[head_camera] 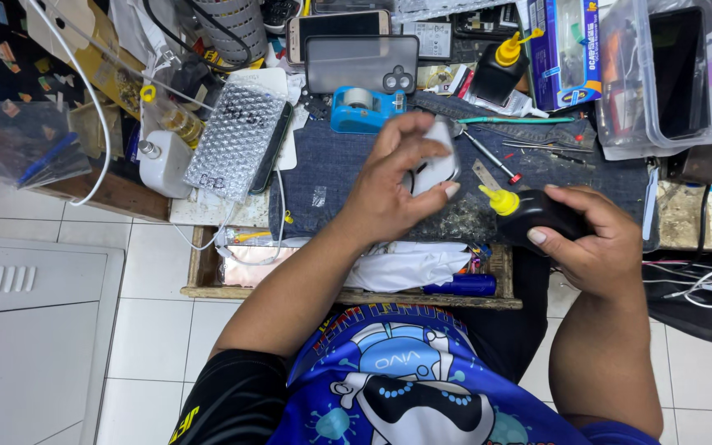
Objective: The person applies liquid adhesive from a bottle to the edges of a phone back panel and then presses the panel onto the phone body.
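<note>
Head view: left hand raised over the denim-covered worktop, fingers curled around a small white device. Right hand just beside it, closed on a black squeeze bottle, yellow nozzle aimed toward the device. Behind: blue tape dispenser, 1 dark phone case, bubble-wrapped phone.

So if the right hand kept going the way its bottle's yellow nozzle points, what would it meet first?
Probably the left hand and the small white piece it holds: the right hand aims the black bottle up-left at them. Depth is unclear, so it could pass just beneath.
</note>
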